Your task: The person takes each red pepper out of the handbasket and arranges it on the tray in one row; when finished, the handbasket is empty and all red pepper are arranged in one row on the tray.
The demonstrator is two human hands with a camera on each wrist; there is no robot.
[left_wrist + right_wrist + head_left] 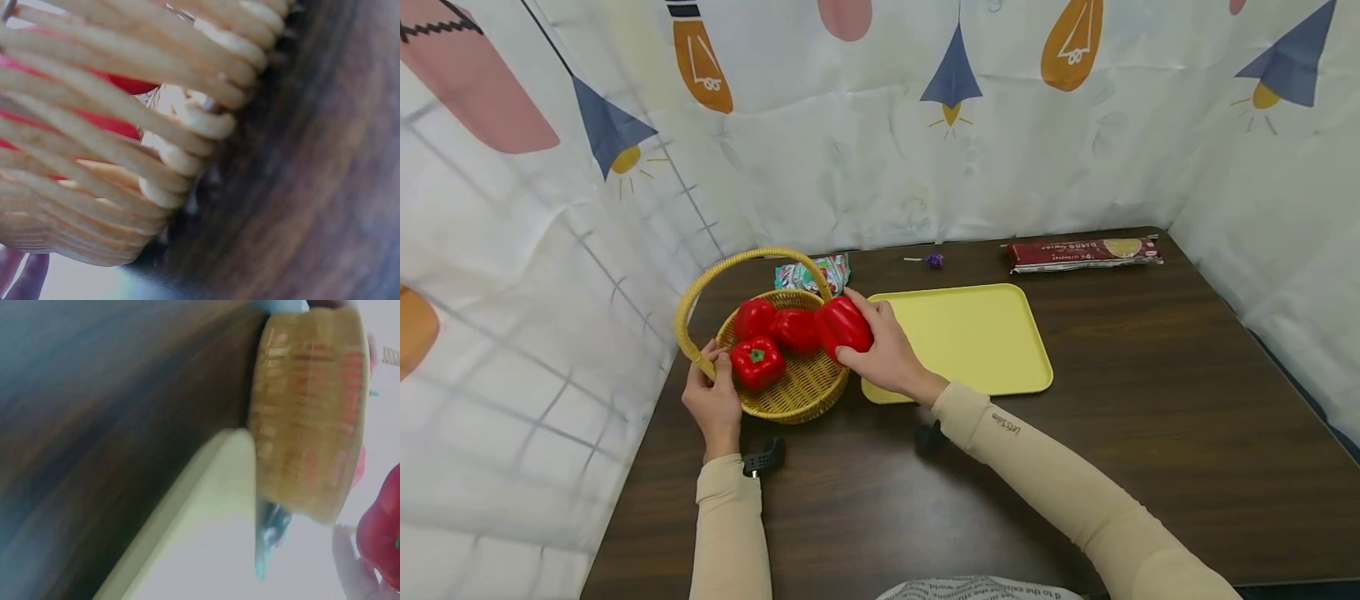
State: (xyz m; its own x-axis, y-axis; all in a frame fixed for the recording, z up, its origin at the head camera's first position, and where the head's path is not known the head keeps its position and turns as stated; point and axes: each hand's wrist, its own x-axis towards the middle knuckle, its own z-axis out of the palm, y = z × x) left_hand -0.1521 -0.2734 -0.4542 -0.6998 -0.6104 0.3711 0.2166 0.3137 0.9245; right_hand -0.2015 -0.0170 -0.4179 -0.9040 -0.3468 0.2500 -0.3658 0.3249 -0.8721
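Note:
A yellow wicker basket (797, 398) with a tall arched handle stands on the table's left side, with several red bell peppers (757, 363) in it. My left hand (713, 408) grips the basket's left side at the foot of the handle. In the left wrist view the woven wall (112, 137) fills much of the picture, red showing through its gaps. At the basket's right rim my right hand (883, 346) holds another red bell pepper (844, 325), thumb below and fingers over the top. The right wrist view shows this pepper (382, 531) above the rim's level.
A yellow tray (962, 342) lies right of the basket, beneath my right wrist. Behind the basket is a colourful packet (814, 273). Along the back edge lie a purple-wrapped lollipop (934, 260) and a dark red biscuit pack (1082, 253). Printed curtains enclose the table.

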